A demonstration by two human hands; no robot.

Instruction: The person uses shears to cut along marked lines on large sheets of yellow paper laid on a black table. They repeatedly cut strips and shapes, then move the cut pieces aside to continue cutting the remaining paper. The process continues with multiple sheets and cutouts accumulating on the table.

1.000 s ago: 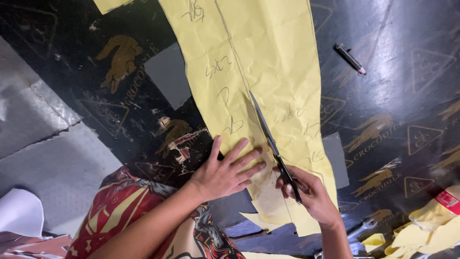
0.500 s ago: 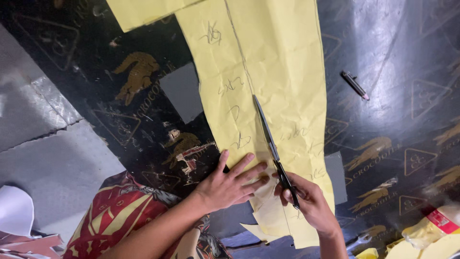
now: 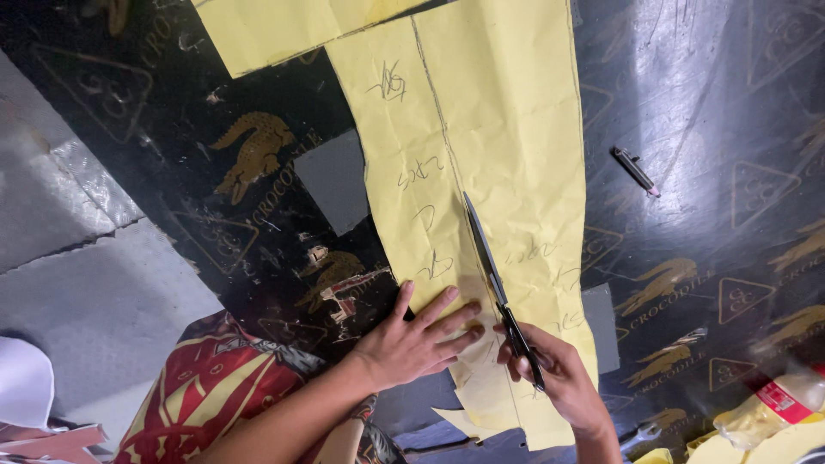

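While your left hand (image 3: 411, 342) lies flat with its fingers spread and released, pressing the yellow paper (image 3: 507, 146) down near the bottom edge of the black mat (image 3: 713, 94), your right hand (image 3: 559, 378) is clenched around the black handles of the scissors (image 3: 494, 275). You hold them with the blades pointing up the sheet, away from you, lying along a drawn pencil line that runs the length of the paper. Whether the blades are parted or closed cannot be told; they look like one narrow point.

Your left fingertips (image 3: 468, 308) sit just beside the blades, on the strip of paper to their left. That strip carries handwritten marks. The paper reaches from the mat's top edge down to your hands, and a second yellow piece (image 3: 284, 30) crosses it at the top left. Below your hands the paper ends in loose, curled offcuts (image 3: 468, 421).

On the mat you can see gold crocodile figures and triangle marks. A grey square patch (image 3: 335, 180) lies just left of the paper, and another grey patch (image 3: 604, 318) shows at its right edge. A dark pen (image 3: 634, 170) lies well apart to the right. A plastic bottle with a red label (image 3: 778, 399) lies near the mat's bottom right corner among yellow scraps. Your red patterned garment (image 3: 206, 395) fills the lower left, beside grey floor (image 3: 77, 283).
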